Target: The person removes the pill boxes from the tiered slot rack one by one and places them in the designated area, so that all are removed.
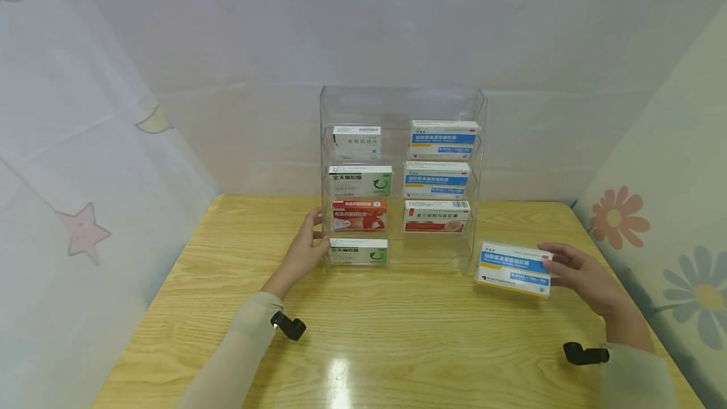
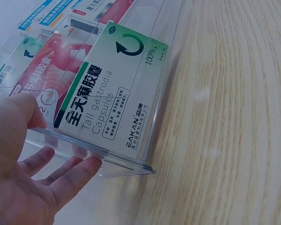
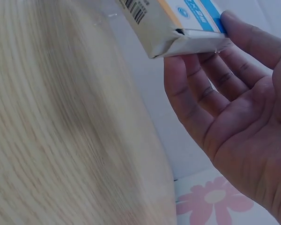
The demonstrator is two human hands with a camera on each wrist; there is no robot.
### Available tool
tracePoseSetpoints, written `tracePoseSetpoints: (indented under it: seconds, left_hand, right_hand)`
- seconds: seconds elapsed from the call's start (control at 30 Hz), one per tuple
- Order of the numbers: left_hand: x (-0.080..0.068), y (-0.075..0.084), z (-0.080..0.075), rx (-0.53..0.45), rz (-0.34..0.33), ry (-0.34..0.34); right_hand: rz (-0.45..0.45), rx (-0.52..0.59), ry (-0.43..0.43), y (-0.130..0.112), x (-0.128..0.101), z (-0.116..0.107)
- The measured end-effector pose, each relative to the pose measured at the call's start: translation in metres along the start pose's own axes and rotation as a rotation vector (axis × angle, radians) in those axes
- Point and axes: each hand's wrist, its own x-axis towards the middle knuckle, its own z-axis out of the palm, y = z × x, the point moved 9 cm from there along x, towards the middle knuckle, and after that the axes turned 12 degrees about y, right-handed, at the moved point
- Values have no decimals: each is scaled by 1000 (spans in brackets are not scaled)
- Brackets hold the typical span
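A clear acrylic display rack point(image 1: 431, 251) stands on the table, holding medicine boxes in two columns. My left hand point(image 1: 307, 248) grips its left side edge, low down. In the left wrist view the thumb point(image 2: 30, 110) lies on the front side and the other fingers reach along the side panel. Right beside that hand is a green-and-white capsule box point(image 2: 117, 89) in the bottom row. My right hand point(image 1: 585, 276) pinches a blue-and-white medicine box point(image 1: 514, 270) by its right end, just right of the rack's lower right corner. The right wrist view shows the thumb on its printed face, fingers behind.
Upper tiers hold a white box point(image 1: 356, 142), another green-and-white box point(image 1: 360, 182), a red box point(image 1: 359, 215), two blue-and-white boxes on the right and a red-and-white box point(image 1: 436, 216). The wooden table point(image 1: 397, 327) ends at a pale curtain point(image 1: 272, 144) behind the rack.
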Motion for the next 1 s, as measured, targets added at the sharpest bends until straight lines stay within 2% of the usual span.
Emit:
tracePoseSetpoints:
  seconds: [0.27,0.63,0.83,1.0]
  left_hand:
    - [0,2,-2,-8,14,-2]
    - [0,2,-1,-7,13,-8]
    - [0,1,0,-5,8,0]
    - [-1,0,1,-7,10,-1]
  right_hand:
    - [140,-95,46,19,16,-7]
    - [172,-32,88,32,34,-4]
    - [196,-70,136,42,42,-1]
    - [257,-98,189,55,45,-2]
